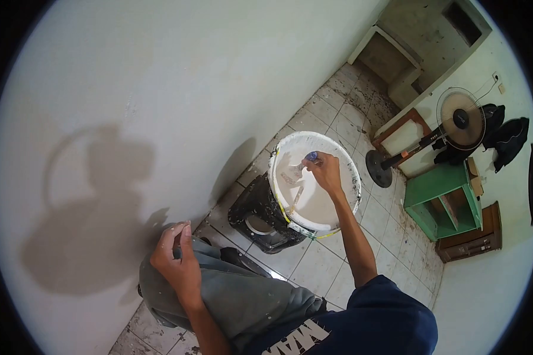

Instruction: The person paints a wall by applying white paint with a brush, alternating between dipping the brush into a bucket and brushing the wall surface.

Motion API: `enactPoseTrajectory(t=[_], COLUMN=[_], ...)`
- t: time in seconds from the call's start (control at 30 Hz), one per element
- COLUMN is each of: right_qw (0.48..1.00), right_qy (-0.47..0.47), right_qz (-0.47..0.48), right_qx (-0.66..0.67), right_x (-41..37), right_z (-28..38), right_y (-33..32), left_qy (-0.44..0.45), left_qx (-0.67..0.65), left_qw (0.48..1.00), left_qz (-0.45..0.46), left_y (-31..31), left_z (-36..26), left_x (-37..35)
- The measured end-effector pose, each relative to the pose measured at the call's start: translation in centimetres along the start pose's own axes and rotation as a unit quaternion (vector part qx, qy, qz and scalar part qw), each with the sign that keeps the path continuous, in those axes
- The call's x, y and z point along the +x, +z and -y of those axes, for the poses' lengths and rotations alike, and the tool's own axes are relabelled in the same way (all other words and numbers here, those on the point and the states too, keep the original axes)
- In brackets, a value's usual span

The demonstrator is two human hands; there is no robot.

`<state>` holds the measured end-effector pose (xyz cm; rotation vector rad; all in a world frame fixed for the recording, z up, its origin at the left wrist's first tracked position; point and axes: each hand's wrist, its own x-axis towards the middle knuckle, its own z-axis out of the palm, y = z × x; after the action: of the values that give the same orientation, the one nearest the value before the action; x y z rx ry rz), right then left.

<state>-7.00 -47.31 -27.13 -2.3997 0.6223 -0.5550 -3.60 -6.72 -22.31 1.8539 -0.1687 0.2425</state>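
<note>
My right hand (326, 171) reaches over a white-rimmed bucket (356, 183) and grips a clear plastic bottle (291, 174) by its blue-capped end. The bottle's body tilts down and left inside the bucket, above pale, whitish liquid (320, 207). A thin stick-like piece (297, 198), smeared with the same pale colour, leans in the bucket near the bottle. My left hand (177, 257) is by my bent knee, fingers loosely curled, with a gap beside the thumb and nothing visible in it.
The bucket stands by a black, paint-spotted plastic stool (266, 228) near the pale wall (160, 71). Farther right are a standing fan (461, 119), a green cabinet (438, 192) and a brown wooden piece (485, 236). Dirt marks the tiled floor (320, 266).
</note>
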Motion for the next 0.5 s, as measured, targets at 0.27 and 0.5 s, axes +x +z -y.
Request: enactPoseTrajectory(t=[0.27, 0.5], right_qw=[0.99, 0.962], right_qy=[0.044, 0.096], right_qz=[-0.048, -0.128], right_qx=[0.127, 0.223], right_x=[-0.4, -1.9], right_z=[1.0, -0.3], right_y=[-2.8, -6.8], left_qy=[0.004, 0.002], left_qx=[-0.007, -0.009], left_qw=[1.0, 1.0], left_qz=[0.005, -0.006], left_y=[-0.1, -0.1], left_z=[0.0, 0.3], left_x=[0.0, -0.1])
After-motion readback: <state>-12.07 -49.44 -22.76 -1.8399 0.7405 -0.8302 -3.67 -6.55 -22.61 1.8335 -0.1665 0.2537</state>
